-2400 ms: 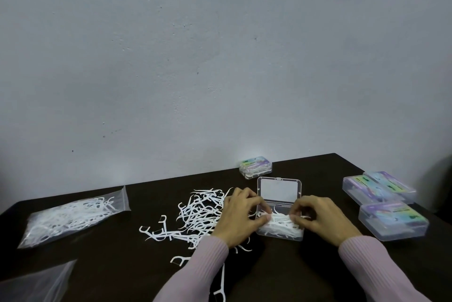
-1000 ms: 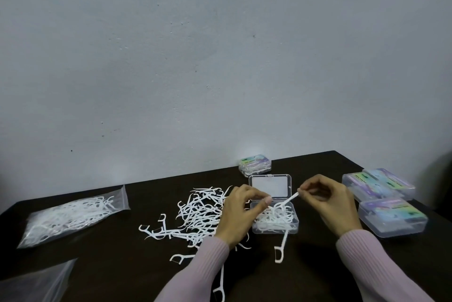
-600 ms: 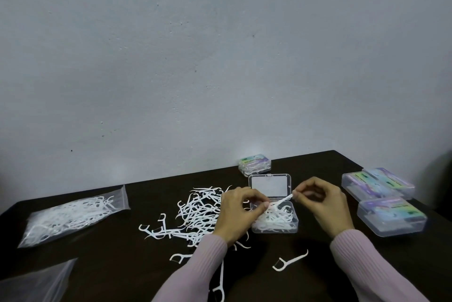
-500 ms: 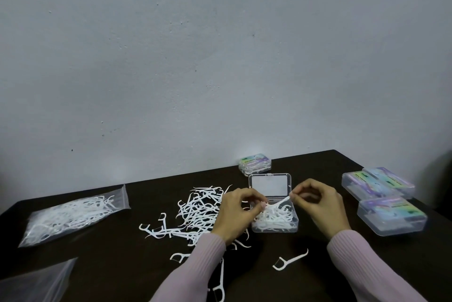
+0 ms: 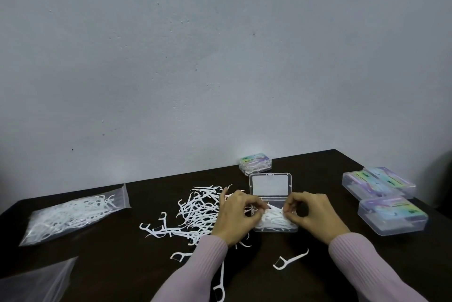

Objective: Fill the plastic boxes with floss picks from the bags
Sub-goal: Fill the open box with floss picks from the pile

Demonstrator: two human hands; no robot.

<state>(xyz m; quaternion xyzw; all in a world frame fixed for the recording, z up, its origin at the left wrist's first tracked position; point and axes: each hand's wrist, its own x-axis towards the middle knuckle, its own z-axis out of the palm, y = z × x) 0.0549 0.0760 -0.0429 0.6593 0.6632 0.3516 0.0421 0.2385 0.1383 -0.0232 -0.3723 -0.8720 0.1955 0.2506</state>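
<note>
An open clear plastic box point(image 5: 270, 185) with its lid standing up sits mid-table, its tray heaped with white floss picks point(image 5: 275, 219). My left hand point(image 5: 236, 218) is at the tray's left edge, fingers curled, pinching picks in the tray. My right hand point(image 5: 311, 216) is at the right edge, fingertips pinching the same bundle. A loose pile of floss picks point(image 5: 198, 208) lies left of the box. One stray pick point(image 5: 289, 259) lies in front of it.
A sealed bag of picks point(image 5: 71, 214) lies at far left, and another clear bag point(image 5: 34, 279) at the bottom left corner. Three closed labelled boxes point(image 5: 391, 214) stand at right, one more closed box point(image 5: 255, 163) behind the open one. The wall rises right behind the table.
My right hand lifted one pick, and another fell onto the table in front of the box. Both hands have come down together onto the picks in the tray.
</note>
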